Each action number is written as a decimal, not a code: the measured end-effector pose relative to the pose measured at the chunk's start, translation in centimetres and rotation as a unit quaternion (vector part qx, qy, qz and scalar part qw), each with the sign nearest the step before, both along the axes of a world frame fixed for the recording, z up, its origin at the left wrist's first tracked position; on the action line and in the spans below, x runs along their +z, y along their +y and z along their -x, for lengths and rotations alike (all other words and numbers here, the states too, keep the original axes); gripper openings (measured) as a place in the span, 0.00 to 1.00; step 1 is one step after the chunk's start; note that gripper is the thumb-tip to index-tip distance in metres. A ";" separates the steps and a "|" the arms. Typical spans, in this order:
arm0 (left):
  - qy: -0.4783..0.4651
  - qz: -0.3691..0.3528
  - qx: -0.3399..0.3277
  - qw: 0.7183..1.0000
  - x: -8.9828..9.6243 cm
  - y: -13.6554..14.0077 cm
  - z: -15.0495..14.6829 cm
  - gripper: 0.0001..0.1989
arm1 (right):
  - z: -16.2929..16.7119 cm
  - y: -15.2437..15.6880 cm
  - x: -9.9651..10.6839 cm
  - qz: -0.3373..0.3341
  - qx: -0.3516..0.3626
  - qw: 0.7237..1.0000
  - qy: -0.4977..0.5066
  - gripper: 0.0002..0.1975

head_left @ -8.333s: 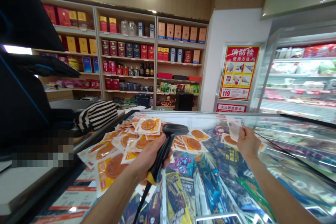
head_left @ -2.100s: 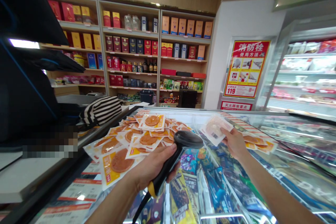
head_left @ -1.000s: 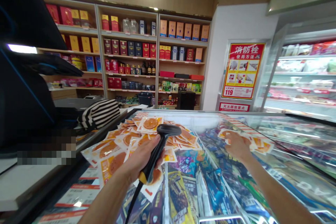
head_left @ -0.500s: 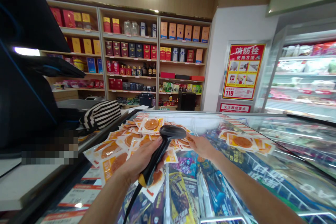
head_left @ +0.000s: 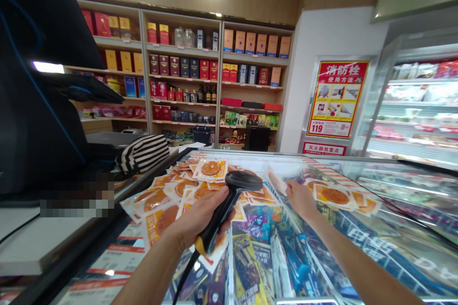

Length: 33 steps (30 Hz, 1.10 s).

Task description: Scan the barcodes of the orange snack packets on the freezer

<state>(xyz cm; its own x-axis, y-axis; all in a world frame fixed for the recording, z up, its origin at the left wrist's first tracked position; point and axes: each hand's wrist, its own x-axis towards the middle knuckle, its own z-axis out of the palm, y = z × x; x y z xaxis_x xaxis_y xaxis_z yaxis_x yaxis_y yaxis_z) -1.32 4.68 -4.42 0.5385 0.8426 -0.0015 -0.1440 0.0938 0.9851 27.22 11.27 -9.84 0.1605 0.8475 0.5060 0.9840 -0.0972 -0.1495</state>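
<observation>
The left hand (head_left: 202, 221), at the lower centre of the frame, is wrapped round the handle of a black barcode scanner (head_left: 223, 212), its thumb along the upper side; the scanner head sits near the middle of the frame, and its cord (head_left: 184, 276) drops to the lower edge. The right hand (head_left: 301, 201), right of centre, pinches a pale packet (head_left: 277, 182) between narrowed fingers — the packet is motion-blurred, seen nearly edge-on and tilted, its print unreadable. Beneath both hands is a glass-topped freezer (head_left: 246, 158). On its glass, left of centre, lies a loose pile of packets (head_left: 211, 168), clear and yellow, each showing a round orange-brown piece; the scanner head covers part of this pile. A smaller overlapping group of like packets (head_left: 335, 195) lies right of the right hand, well apart from the pile. Through the glass, yellow packages (head_left: 246, 267) and blue packages (head_left: 300, 264) show at the bottom centre. Price labels (head_left: 114, 257) lie at lower left, beside the pile. At the left edge stands a white table (head_left: 39, 248); a striped bag (head_left: 146, 153) rests above it in the frame — its support cannot be determined.
</observation>
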 end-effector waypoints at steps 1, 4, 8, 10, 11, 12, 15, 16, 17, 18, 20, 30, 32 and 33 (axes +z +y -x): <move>0.002 0.000 -0.003 1.000 0.0 0.0 0.0 0.18 | -0.8 -0.1 0.0 -0.023 -0.007 0.998 0.054 0.12; 0.009 -0.002 -0.011 1.000 -0.2 0.0 -0.1 0.18 | -2.2 -0.5 0.3 -0.020 -0.003 0.963 0.270 0.06; 0.004 0.005 -0.008 1.000 -0.2 -0.1 -0.2 0.18 | -2.0 -1.2 0.6 0.060 0.085 0.884 0.456 0.06; 0.000 0.014 -0.011 1.000 -0.1 -0.1 -0.2 0.17 | -1.6 -1.4 0.6 0.078 0.124 0.869 0.472 0.06; -0.001 0.017 -0.012 1.000 -0.1 -0.1 -0.3 0.17 | -1.5 -1.5 0.5 0.081 0.133 0.866 0.475 0.06; -0.002 0.018 -0.012 1.000 -0.1 -0.1 -0.3 0.17 | -1.5 -1.5 0.5 0.080 0.136 0.866 0.474 0.06; 0.002 0.021 -0.010 1.000 -0.1 -0.1 -0.3 0.17 | -1.7 -1.7 0.5 0.080 0.127 0.868 0.473 0.12; 0.005 0.021 -0.008 1.000 -0.1 -0.1 -0.3 0.17 | -1.9 -1.8 0.5 0.089 0.124 0.864 0.479 0.16; 0.007 0.020 -0.007 1.000 -0.1 -0.1 -0.3 0.17 | -1.9 -1.9 0.5 0.105 0.124 0.857 0.490 0.20; 0.008 0.019 -0.006 1.000 -0.1 -0.1 -0.3 0.17 | -2.0 -2.0 0.5 0.126 0.125 0.846 0.503 0.23; 0.009 0.016 -0.006 1.000 -0.1 0.0 -0.3 0.17 | -2.0 -2.1 0.4 0.175 0.133 0.819 0.530 0.25; 0.016 0.017 -0.015 1.000 -0.3 -0.1 -0.5 0.18 | 0.3 -2.4 0.5 0.219 0.118 0.828 0.502 0.16; 0.010 0.017 -0.012 1.000 -0.4 -0.1 -0.5 0.17 | 0.6 -2.2 0.6 0.177 0.112 0.815 0.540 0.17; 0.009 0.016 -0.011 1.000 -0.4 -0.1 -0.5 0.17 | 0.6 -2.0 0.7 0.138 0.112 0.810 0.559 0.17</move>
<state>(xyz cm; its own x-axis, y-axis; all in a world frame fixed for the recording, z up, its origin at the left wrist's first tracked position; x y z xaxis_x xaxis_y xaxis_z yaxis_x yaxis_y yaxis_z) -0.85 4.62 -4.78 0.5565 0.8299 -0.0380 -0.1246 0.1286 0.9838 26.64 9.29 -9.17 0.2134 0.9748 -0.0642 0.2454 -0.1171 -0.9623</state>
